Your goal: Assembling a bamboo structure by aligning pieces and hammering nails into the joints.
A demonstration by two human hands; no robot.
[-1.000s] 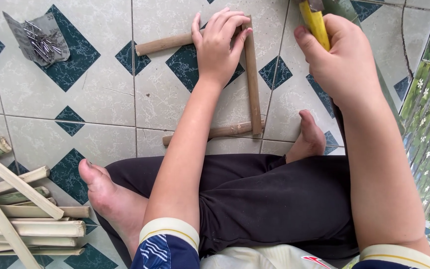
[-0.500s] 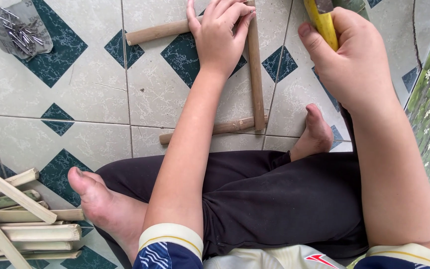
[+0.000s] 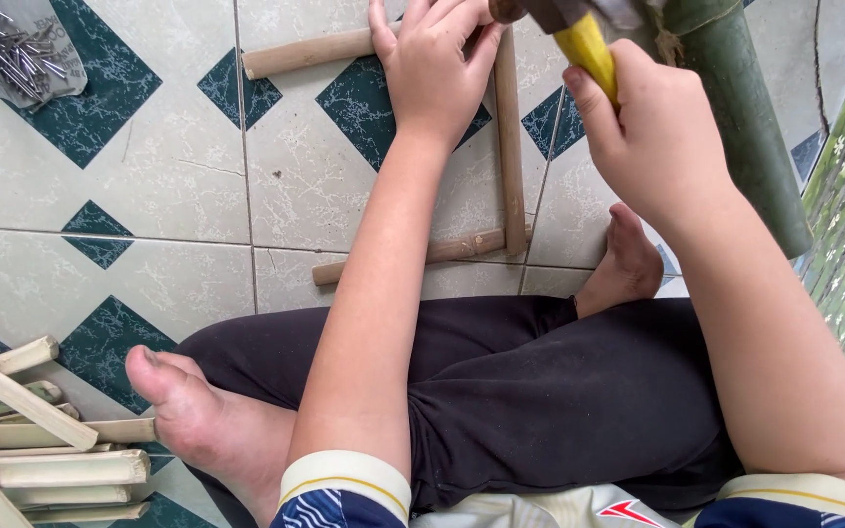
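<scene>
We have the left hand (image 3: 434, 70) flat, fingers spread, pressing the top corner of the bamboo frame (image 3: 509, 147) onto the tiled floor (image 3: 178, 196). Our right hand (image 3: 649, 137) has fingers wrapped tight round the yellow hammer handle (image 3: 587, 54), head just over that corner. Frame: pale round sticks, three sides visible, beside our crossed legs.
</scene>
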